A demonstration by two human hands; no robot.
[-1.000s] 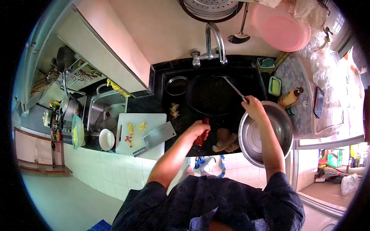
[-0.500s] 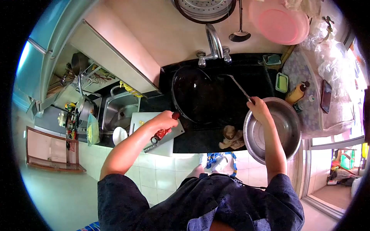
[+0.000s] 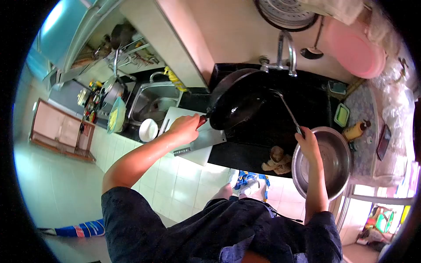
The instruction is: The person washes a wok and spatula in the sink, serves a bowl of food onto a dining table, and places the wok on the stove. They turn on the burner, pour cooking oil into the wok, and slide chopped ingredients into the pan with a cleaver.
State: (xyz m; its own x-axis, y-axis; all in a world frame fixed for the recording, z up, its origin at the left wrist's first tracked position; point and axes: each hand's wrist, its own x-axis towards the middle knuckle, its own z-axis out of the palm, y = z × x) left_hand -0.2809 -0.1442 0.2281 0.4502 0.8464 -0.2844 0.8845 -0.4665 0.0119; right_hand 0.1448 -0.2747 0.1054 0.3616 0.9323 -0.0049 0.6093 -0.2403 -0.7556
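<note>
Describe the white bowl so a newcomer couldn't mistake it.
Start at the steel sink left of the wall corner, and the white cutting board beside it. The bowl sits left of the board, near the counter's front edge. It is small, round and plain white, unlike the greenish, see-through container with yellow contents further left.

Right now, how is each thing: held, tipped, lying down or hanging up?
Wok: tipped, handle in the left hand
Long metal tool: held in the right hand
Metal basin: open side up
Cleaver: lying flat
Cutting board: flat, under the cleaver
Ladle: hanging
Tap: no water seen running
</note>
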